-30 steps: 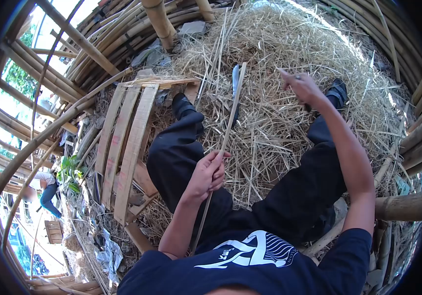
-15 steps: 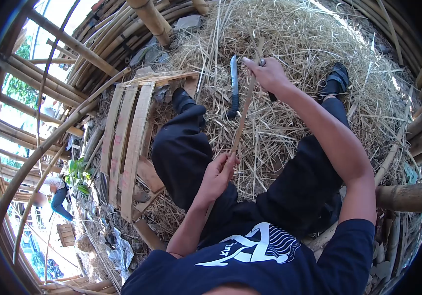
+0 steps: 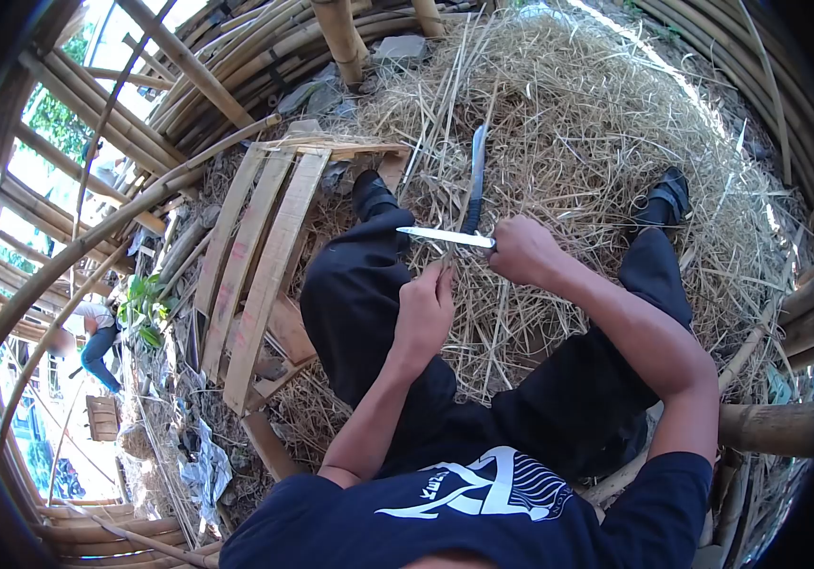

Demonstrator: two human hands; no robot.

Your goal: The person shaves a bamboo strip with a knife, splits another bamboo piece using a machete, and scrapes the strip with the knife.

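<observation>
My right hand [image 3: 526, 252] is closed around the handle of a knife [image 3: 447, 236], its bright blade pointing left. Just below the blade, my left hand [image 3: 425, 313] pinches a thin bamboo strip [image 3: 448, 257]. The blade crosses over the strip close to my left fingertips; whether the edge touches it I cannot tell. Beyond the knife, a machete [image 3: 478, 166] with a dark wrapped handle lies on the straw-like shavings [image 3: 568, 123], between my outstretched legs.
A wooden pallet [image 3: 265, 275] lies left of my legs. Bamboo poles [image 3: 336, 38] stand and stack at the back, with another thick pole [image 3: 777, 429] by my right elbow. At far left, beyond a bamboo frame [image 3: 132, 194], another person [image 3: 99, 346] bends over.
My right hand has drawn the knife back toward me along the strip, close to my left hand. My left hand still pinches the strip. The view has shifted slightly.
</observation>
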